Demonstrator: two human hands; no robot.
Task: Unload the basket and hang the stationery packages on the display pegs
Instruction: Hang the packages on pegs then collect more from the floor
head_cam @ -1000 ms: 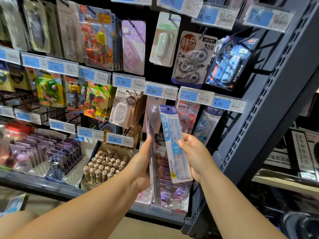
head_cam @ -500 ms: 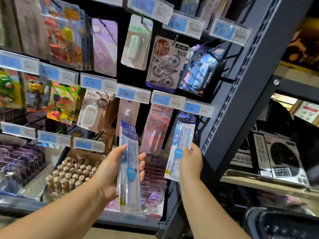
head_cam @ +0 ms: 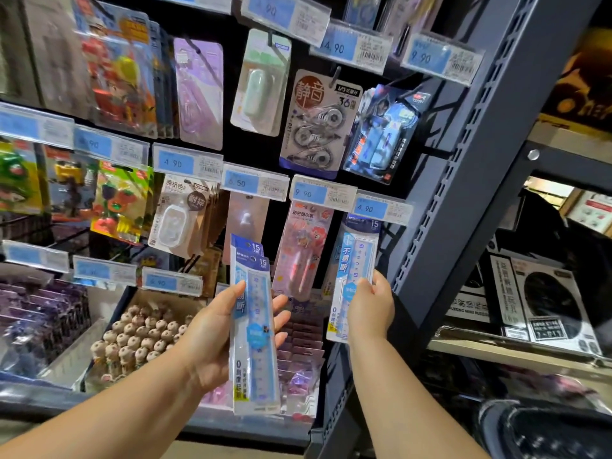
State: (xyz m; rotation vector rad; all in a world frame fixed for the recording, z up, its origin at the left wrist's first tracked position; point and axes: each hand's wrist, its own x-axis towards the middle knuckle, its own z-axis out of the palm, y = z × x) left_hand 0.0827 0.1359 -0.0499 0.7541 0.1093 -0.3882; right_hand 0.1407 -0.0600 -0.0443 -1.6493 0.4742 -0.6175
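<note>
The right hand [head_cam: 371,303] pinches one ruler package [head_cam: 356,256] by its lower half. The package's long axis is upright, its top end straight above the grip and tucked behind the 4.90 price tag [head_cam: 381,208]; the peg is hidden. The left hand [head_cam: 212,336] grips two spare ruler packages [head_cam: 253,326], farther from that spot.

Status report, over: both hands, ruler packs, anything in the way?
Left hand holds stacked ruler packs. Right hand holds single ruler pack under 4.90 tag. No obstruction seen.
</note>
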